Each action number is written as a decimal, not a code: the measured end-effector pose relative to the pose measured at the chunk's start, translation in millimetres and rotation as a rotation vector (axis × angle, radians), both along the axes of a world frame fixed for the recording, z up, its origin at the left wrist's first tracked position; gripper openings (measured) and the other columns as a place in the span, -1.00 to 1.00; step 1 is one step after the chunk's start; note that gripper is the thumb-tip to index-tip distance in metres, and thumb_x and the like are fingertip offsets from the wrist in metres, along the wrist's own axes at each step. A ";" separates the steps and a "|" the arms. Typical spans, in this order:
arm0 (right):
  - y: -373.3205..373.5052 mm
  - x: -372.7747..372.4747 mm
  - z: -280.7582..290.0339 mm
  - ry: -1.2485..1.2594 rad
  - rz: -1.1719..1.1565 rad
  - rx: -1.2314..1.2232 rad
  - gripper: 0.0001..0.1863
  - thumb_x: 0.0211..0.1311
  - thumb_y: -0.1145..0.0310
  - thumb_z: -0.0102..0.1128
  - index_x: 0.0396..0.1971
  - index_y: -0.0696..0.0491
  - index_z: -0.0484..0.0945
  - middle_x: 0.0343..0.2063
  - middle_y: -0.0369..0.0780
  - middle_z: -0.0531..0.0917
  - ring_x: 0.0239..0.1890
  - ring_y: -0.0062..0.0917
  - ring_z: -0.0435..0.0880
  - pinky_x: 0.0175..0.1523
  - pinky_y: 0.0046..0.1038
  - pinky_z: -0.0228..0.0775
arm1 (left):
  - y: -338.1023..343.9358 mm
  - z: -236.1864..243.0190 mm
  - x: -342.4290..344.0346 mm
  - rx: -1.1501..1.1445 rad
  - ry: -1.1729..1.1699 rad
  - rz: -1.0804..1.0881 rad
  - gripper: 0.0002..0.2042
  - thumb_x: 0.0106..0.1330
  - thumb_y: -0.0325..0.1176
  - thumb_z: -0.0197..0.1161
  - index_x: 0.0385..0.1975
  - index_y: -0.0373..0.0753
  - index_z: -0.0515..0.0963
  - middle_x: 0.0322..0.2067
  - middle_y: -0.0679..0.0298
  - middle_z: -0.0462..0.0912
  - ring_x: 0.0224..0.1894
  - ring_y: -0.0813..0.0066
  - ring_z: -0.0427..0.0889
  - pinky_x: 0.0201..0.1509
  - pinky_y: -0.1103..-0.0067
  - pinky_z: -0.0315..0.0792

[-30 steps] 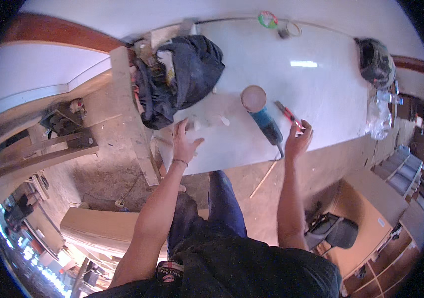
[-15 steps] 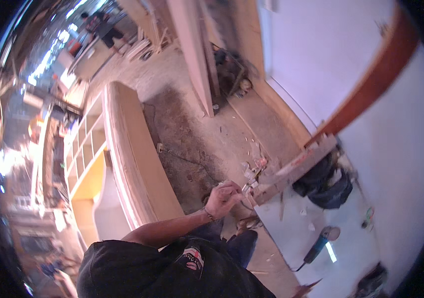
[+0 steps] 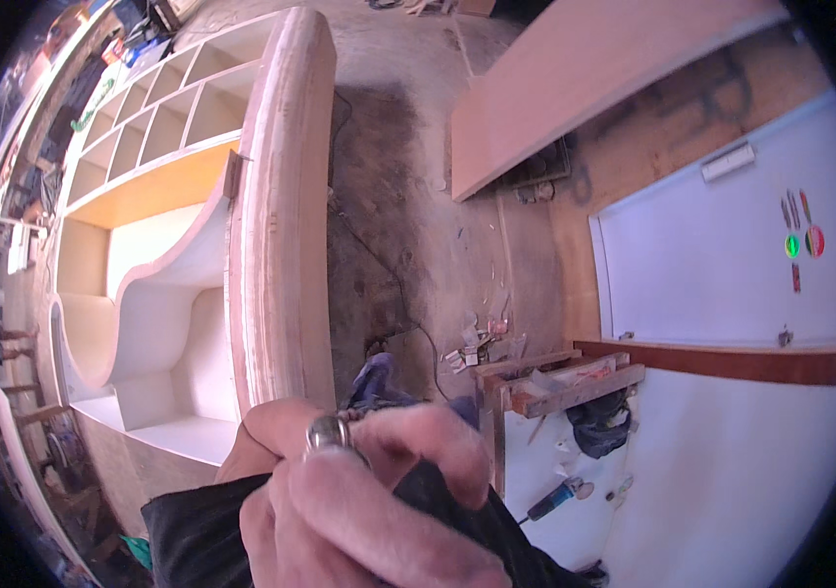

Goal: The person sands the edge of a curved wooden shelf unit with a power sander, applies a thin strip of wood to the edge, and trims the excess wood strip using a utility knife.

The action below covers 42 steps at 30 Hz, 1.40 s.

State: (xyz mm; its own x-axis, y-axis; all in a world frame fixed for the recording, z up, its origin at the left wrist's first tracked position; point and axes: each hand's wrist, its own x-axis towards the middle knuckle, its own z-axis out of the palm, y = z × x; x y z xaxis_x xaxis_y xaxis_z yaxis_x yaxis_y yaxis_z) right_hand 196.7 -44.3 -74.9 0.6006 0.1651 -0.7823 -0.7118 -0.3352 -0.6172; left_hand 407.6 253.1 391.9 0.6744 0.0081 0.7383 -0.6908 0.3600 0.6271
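Note:
My two bare hands overlap close in front of my dark shirt. My left forearm comes from the lower left; my left hand (image 3: 438, 441) shows partly behind the other, its visible fingers bent. Nearest the view is what looks like my right hand (image 3: 359, 519), large and blurred, with curled fingers. A shiny metal band (image 3: 328, 432) shows at its upper edge, probably a ring. Anything inside the fingers is hidden. Beyond the hands, to the left, a pale wooden cabinet (image 3: 286, 245) lies with its square compartments and a curved panel showing.
At right, a blue angle grinder (image 3: 557, 498) lies on a white panel (image 3: 712, 451) beside a black plastic bag (image 3: 599, 426). Rough wooden pieces (image 3: 580, 385) and a reddish-brown strip (image 3: 732, 361) lie there too. A cable (image 3: 379, 257) crosses the stained floor; a large board (image 3: 585, 98) stands farther off.
My view has swung down and shifted, so more of the cabinet shows. My left hand has drawn back from near the wooden pieces toward my body; the other hand has come into view.

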 end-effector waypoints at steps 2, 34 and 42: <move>21.5 16.7 6.2 0.029 0.129 0.011 -0.60 0.39 0.23 -0.03 0.17 -0.04 0.31 -0.34 -0.28 0.53 -0.40 -0.40 0.50 -0.27 -0.26 0.38 | 35.3 1.1 -2.6 -0.005 -0.019 0.017 -0.85 0.37 -0.12 0.38 -0.11 0.23 0.75 0.04 0.39 0.43 0.17 0.58 0.35 0.04 0.35 0.22; 265.6 785.5 -51.9 0.021 0.524 -0.290 -0.80 0.46 0.16 0.00 -0.37 -0.12 0.35 -0.66 -0.37 0.38 -0.70 -0.55 0.40 -0.60 -0.43 0.33 | 61.9 -518.6 -54.6 -0.353 2.313 1.358 -0.14 0.17 0.19 0.43 0.34 -0.29 0.37 0.28 -0.16 0.46 0.34 -0.10 0.44 0.45 0.16 0.29; 309.3 829.8 -16.1 -0.248 0.602 -0.328 -0.74 0.45 0.13 0.02 -0.41 -0.07 0.38 -0.69 -0.36 0.37 -0.75 -0.54 0.39 -0.69 -0.40 0.22 | 158.3 -571.5 -83.0 -0.324 2.143 1.794 -0.29 0.20 -0.01 0.44 0.29 -0.26 0.44 0.23 -0.09 0.50 0.32 -0.07 0.44 0.44 0.16 0.28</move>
